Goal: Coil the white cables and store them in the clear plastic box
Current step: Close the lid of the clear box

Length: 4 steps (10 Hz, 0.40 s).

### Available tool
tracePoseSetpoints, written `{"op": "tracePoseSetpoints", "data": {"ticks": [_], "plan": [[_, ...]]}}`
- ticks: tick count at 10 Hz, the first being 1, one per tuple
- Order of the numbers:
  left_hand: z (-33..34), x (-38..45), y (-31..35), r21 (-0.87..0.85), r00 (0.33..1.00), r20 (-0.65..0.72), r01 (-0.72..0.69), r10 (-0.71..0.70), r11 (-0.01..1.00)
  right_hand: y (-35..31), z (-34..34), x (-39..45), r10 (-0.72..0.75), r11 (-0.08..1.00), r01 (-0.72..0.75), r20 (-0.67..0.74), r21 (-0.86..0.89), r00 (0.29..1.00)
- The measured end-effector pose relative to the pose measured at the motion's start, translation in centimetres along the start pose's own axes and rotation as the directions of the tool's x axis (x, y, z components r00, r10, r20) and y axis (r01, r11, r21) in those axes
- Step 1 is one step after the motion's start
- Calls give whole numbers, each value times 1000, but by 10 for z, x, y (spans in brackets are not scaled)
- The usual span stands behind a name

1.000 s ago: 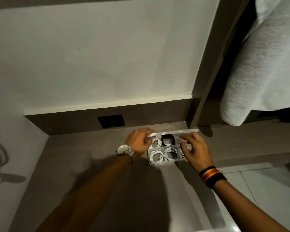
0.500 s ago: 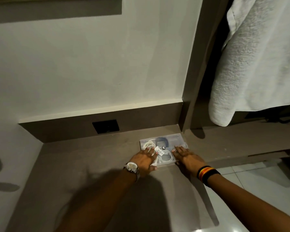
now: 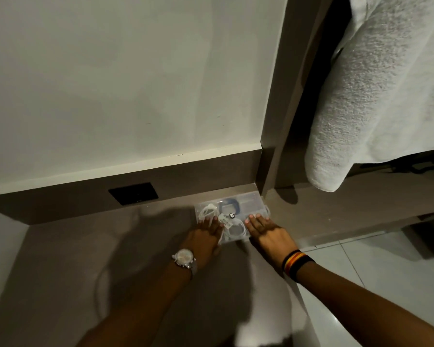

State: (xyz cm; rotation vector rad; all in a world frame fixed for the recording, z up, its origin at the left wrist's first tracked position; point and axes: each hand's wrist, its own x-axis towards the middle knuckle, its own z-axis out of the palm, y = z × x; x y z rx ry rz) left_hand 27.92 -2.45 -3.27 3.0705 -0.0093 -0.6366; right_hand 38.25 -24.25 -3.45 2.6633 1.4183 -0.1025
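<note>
The clear plastic box [image 3: 248,204] lies flat on the grey-brown desk top [image 3: 90,259], its lid down, close to the back wall strip. Coiled white cables [image 3: 236,229] show through the lid, along with a darker coil toward the back. My left hand [image 3: 206,236], with a watch on its wrist, lies flat on the box's near left part. My right hand [image 3: 268,231], with a striped band on its wrist, presses flat on the near right part. Both hands have fingers spread on the lid and cover the front corners.
A black socket plate [image 3: 133,193] sits in the dark wall strip behind the desk. A vertical post [image 3: 273,121] stands right of the box. A white towel [image 3: 376,96] hangs at the upper right. White floor tiles [image 3: 376,271] lie beyond the desk's right edge.
A second ago the lid stood up with both hands at it over the open compartments. The lid has come down, and both hands now lie flat on it. The box sits a little farther back.
</note>
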Motion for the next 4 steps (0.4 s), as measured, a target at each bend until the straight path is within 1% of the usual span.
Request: {"op": "tracePoseSetpoints", "data": {"ticks": [1,2,3,4], "plan": [[-5,26,-13,-46,996,-83,31,-35,998,5,7,30,83,995,-85,53,47,995],[-9,41,-18,-102,984,-174,28,-46,994,2,16,46,163,982,-167,47,84,985],[-3,27,-21,-121,962,-268,26,-58,992,-17,2,41,242,947,-248,50,203,969],[-23,5,-27,-193,897,-424,48,-127,980,-72,-22,-8,335,830,-299,9,471,942]]}}
